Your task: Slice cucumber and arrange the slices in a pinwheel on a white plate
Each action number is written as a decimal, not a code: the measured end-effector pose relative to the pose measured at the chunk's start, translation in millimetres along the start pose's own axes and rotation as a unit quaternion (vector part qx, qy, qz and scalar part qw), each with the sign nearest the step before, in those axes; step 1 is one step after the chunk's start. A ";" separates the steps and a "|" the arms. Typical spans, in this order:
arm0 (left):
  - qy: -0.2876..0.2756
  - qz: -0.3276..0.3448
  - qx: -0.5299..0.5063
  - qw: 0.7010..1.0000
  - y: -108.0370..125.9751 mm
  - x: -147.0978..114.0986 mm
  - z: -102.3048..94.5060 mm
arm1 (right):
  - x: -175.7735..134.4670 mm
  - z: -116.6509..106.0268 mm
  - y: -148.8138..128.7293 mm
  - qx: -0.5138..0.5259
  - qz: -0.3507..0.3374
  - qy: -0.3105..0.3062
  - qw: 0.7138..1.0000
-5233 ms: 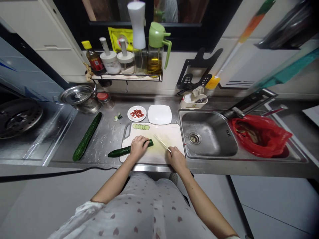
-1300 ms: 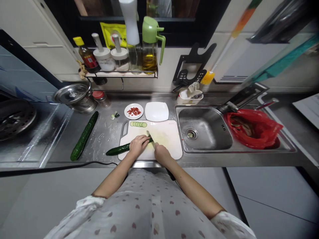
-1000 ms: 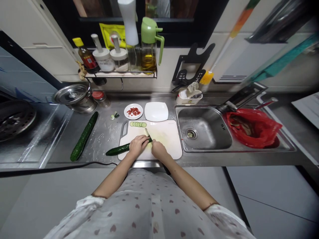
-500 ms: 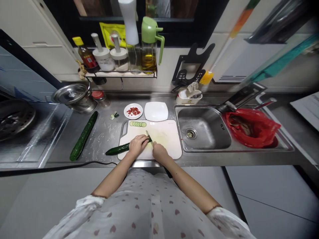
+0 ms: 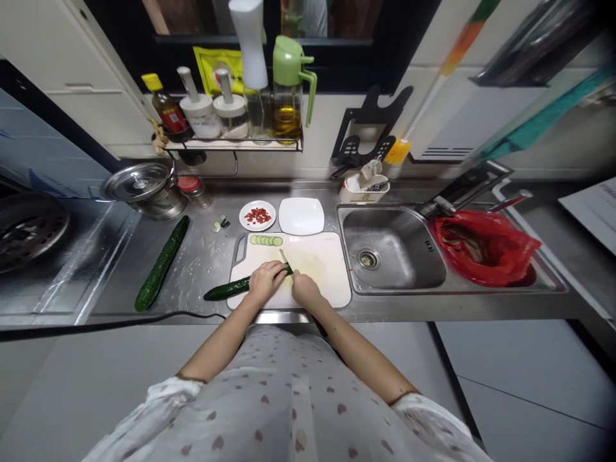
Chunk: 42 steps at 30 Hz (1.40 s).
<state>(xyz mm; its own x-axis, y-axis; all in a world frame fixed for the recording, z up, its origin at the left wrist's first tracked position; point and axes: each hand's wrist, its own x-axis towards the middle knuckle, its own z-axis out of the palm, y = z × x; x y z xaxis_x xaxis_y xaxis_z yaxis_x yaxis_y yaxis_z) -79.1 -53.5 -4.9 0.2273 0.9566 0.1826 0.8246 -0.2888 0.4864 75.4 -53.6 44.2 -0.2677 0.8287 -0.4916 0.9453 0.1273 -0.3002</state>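
Apparently slicing. Cucumber (image 5: pixel 226 290) lies slantwise on the left part of the board (image 5: pixel 332 276), which sits along the front edge of the bench (image 5: pixel 205 247); its left end juts past the board's left edge. Left hand (image 5: pixel 265 281): grip closed over the cucumber near its right end. Right hand (image 5: pixel 306 290): grip closed round the knife (image 5: pixel 285 258), blade at that right end, just beside the left fingers. Cannot tell whether those fingertips are tucked. Safest, I judge: curl them under, knuckles toward the blade. Set the blade square to the cucumber for even rounds; 1 smooth stroke down to the board should do. Rolling looks the main risk, so press firmly. Slices (image 5: pixel 266 240) overlap in a row by the board's back left corner, a fair thickness guide.
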 end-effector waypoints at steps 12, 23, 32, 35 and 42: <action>0.002 -0.001 -0.007 1.000 -0.9 0.5 1.1 | -5.1 3.7 2.1 -0.006 0.013 -0.019 1.000; 0.009 -0.005 -0.005 1.000 -0.1 -0.1 1.1 | -1.2 10.4 0.2 -0.006 0.020 -0.003 1.000; -0.005 -0.008 -0.002 1.000 -0.5 0.1 -0.2 | 12.6 1.6 -9.2 0.007 0.024 0.004 1.000; -0.009 -0.007 -0.004 1.000 0.0 -0.2 -1.3 | 12.1 0.3 -10.9 0.011 0.024 0.009 1.000; -0.005 -0.006 -0.006 1.000 1.3 -0.2 -3.4 | 5.6 0.0 -8.0 0.006 0.029 0.001 1.000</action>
<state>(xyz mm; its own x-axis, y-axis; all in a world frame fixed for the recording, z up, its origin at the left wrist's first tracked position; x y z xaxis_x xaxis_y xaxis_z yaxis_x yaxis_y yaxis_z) -79.8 -54.2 -1.4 0.2218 0.9604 0.1686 0.8209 -0.2772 0.4993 66.3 -50.0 43.8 -0.2123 0.8351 -0.5075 0.9570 0.0725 -0.2809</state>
